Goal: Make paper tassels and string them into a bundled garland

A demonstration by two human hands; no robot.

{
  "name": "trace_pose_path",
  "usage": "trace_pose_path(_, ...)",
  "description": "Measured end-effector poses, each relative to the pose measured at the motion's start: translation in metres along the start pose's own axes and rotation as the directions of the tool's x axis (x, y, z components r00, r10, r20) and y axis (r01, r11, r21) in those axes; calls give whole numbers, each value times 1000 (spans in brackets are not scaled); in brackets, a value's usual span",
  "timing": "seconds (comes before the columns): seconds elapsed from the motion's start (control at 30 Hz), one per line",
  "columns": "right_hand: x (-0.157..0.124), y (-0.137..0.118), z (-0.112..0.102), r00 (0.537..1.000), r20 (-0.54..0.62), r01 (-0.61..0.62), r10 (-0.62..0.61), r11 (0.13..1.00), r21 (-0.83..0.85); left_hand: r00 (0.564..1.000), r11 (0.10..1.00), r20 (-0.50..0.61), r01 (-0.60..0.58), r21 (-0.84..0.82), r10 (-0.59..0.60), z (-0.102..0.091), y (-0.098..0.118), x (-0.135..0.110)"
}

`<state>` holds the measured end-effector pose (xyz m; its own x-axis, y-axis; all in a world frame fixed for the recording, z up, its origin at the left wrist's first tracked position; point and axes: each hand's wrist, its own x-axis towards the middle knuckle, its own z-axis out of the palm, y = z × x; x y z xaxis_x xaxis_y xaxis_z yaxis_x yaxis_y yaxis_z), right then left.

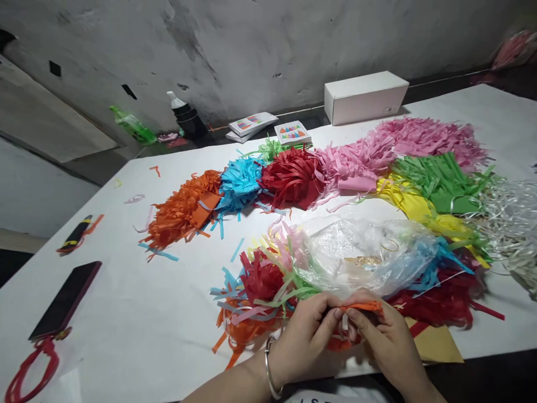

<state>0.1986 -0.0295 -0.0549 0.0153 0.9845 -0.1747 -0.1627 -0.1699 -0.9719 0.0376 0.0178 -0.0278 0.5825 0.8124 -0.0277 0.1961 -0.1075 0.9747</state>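
Observation:
Close to the table's front edge, my left hand (308, 322) and my right hand (384, 338) meet with thumbs and fingers pinched together. Between them is a piece of orange tissue paper (367, 306), partly hidden by the fingers. A short pale strip (344, 323) shows between the thumbs; I cannot tell what it is. Left of my hands lies a bundle of mixed paper tassels (262, 274), with red, orange, pink, green and blue fringes. Just beyond my fingers is a crumpled clear plastic bag (344, 246). Dark red fringed paper (440, 302) spreads to the right of my right hand.
Piles of fringed paper cross the table: orange (184, 210), blue (241, 182), red (293, 176), pink (428, 137), green (440, 176). White string (514, 218) lies right. A phone (67, 299) and cutter (76, 233) lie left. A white box (364, 98) and printed cards (292, 132) stand behind.

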Motion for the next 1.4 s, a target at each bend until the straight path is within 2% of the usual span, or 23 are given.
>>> trace_pose_path(0.13, -2, 2, 3, 999, -51, 2, -5, 998, -67, 999, 1000, -50, -14, 8, 14, 4, -5, -2)
trace_pose_path(0.27, -5, 4, 4, 982, -127, 108, -139, 969, -223, 997, 999, -76, -22, 48, 26, 5, -9, -4)
trace_pose_path(0.37, -5, 5, 7, 981, -152, 89, -123, 973, -211, 995, 997, -90, -41, 65, 47, 3, -10, -6)
trace_pose_path(0.47, -3, 5, 10, 987, -153, 25, -40, 995, -101, 976, 975, -152, -128, 183, 156, 2, -14, -7)
trace_pose_path(0.53, -2, 5, 10, 993, -117, 7, -15, 998, -69, 952, 932, -153, -212, 293, 265, 3, -17, -8)
trace_pose_path(0.63, -3, 2, 7, 984, -124, 94, -125, 969, -230, 903, 826, -117, -317, 467, 412, 3, -20, -7)
trace_pose_path(0.73, -3, -3, 3, 959, -118, 200, -257, 912, -359, 887, 749, -60, -349, 563, 458, 3, -18, -5)
trace_pose_path(0.9, -4, -3, 5, 984, -131, 104, -118, 989, -110, 917, 713, 12, -318, 625, 398, 2, -10, -4)
trace_pose_path(1.03, -6, 0, 4, 954, -283, 92, -96, 995, -26, 953, 761, 15, -252, 598, 304, 1, -9, -4)
trace_pose_path(1.13, -6, -3, 0, 928, -351, 114, -127, 992, -59, 982, 888, 27, -182, 422, 188, 0, -7, -4)
trace_pose_path(1.2, -6, -7, -3, 931, -323, 132, -172, 981, -145, 987, 952, 17, -160, 261, 161, -1, -4, -4)
trace_pose_path(1.27, -5, -11, -2, 939, -274, 142, -206, 962, -235, 988, 975, 12, -157, 161, 157, 0, -3, -4)
trace_pose_path(1.4, -4, -15, 1, 940, -239, 162, -243, 935, -314, 996, 971, 42, -81, 226, 73, 4, -5, -3)
